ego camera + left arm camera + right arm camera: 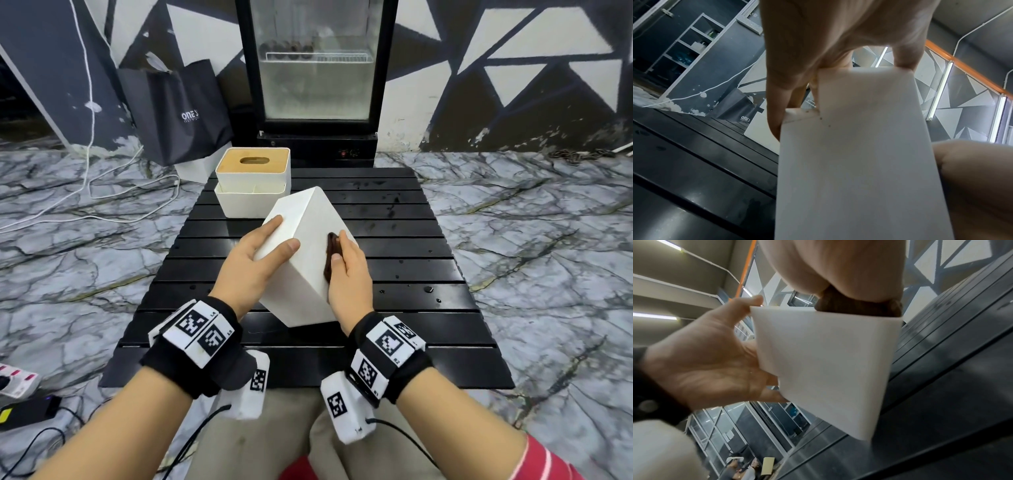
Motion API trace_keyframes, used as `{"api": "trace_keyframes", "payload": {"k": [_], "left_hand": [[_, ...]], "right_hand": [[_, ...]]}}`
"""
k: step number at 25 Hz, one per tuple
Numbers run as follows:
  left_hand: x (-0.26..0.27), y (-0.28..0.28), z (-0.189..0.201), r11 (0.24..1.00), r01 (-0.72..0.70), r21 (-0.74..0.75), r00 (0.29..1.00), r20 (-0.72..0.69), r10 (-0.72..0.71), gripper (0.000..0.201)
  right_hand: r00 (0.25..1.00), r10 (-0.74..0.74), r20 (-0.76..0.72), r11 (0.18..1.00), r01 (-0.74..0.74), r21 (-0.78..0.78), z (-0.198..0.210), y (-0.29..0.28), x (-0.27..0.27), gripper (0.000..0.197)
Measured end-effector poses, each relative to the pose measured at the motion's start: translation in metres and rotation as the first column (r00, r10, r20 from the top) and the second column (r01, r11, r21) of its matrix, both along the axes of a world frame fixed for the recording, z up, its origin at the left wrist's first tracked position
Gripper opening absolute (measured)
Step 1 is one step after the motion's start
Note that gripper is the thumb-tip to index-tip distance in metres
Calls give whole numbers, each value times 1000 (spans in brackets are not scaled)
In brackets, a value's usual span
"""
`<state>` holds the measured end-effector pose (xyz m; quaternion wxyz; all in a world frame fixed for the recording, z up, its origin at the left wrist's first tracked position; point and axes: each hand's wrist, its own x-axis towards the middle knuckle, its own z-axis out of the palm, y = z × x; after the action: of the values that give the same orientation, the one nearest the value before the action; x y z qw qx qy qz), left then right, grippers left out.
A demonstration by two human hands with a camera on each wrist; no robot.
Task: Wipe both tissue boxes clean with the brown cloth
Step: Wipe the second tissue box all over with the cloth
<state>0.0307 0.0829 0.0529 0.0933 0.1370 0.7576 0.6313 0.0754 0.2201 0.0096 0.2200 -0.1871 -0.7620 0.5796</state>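
Note:
A plain white tissue box is tilted on one corner over the black slatted table. My left hand grips its left end, thumb on the top face and fingers along the far side. My right hand holds the folded brown cloth flat against the box's right face. In the right wrist view the cloth sits between my right hand and the box, with my left hand across from it. The second tissue box, white with a wooden slotted lid, stands at the table's back left.
Water drops dot the table's right side. Behind the table stand a glass-door fridge and a black shopping bag. White cables run over the marble floor at the left, and a power strip lies at the near left.

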Motion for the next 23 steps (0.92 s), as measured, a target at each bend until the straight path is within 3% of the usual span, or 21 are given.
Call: {"api": "trace_keyframes", "payload": {"k": [4, 11, 14, 16, 20, 23], "left_hand": [[7, 6, 3, 998, 17, -64, 998, -56, -21, 57], [15, 16, 9, 981, 81, -174, 989, -106, -101, 76], [24, 19, 11, 958, 107, -266, 977, -151, -151, 76], [30, 20, 11, 937, 123, -328, 965, -180, -190, 88], [38, 23, 12, 886, 119, -448, 958, -184, -221, 101], [44, 25, 14, 892, 118, -437, 954, -199, -223, 85]], "right_hand": [[999, 34, -38, 999, -36, -37, 16, -8, 6, 44], [973, 37, -230, 998, -47, -40, 38, -1, 9, 41], [959, 39, -281, 996, -16, 84, 46, 18, 17, 39], [953, 89, -289, 978, -30, 205, 54, 32, 21, 38], [969, 200, -143, 899, -124, 420, 63, 52, 24, 36], [957, 290, -18, 798, -231, 557, 60, 48, 30, 33]]}}
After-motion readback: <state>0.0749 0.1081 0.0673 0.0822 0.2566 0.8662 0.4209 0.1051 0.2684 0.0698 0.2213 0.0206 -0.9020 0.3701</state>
